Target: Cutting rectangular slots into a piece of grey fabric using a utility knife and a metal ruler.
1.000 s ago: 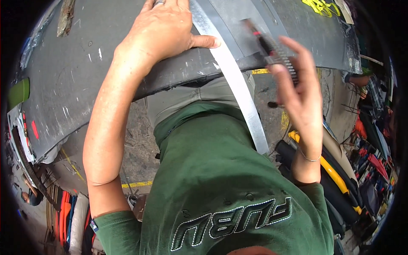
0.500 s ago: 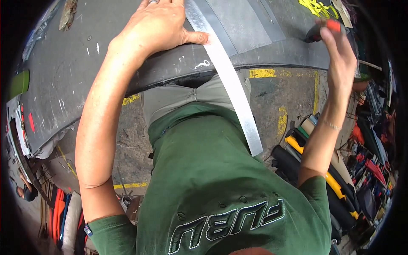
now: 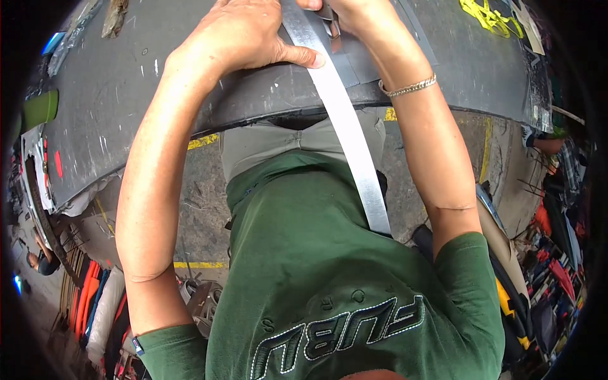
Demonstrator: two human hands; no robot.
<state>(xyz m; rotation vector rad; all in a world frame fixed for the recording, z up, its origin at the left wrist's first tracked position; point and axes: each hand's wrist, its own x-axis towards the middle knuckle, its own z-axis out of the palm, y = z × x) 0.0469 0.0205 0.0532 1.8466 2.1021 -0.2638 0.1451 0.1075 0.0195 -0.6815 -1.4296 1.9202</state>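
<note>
A long metal straightedge (image 3: 345, 120) runs from the top edge of the view over the near edge of the dark table, its end reaching in front of my shirt. My left hand (image 3: 244, 35) lies flat across its far part, thumb stretched out on the metal; the fingertips are cut off by the view's edge. Just right of the straightedge, my right hand (image 3: 362, 16) is closed on a dark tool with a flat blade-like end (image 3: 334, 30); its exact kind is unclear. Grey sheet material (image 3: 349, 71) lies beneath, beside the straightedge.
The dark, scuffed tabletop (image 3: 120, 120) curves across the view. Yellow strips (image 3: 491, 18) lie at the far right, a worn block (image 3: 115, 18) at the far left. Rolls of material (image 3: 104, 316) stand at lower left, and more rolls (image 3: 506, 297) at lower right. Another person (image 3: 44, 258) is at far left.
My right hand has swung from the far right of the table in to the straightedge, and the dark tool now shows in it. My left hand still presses the straightedge.
</note>
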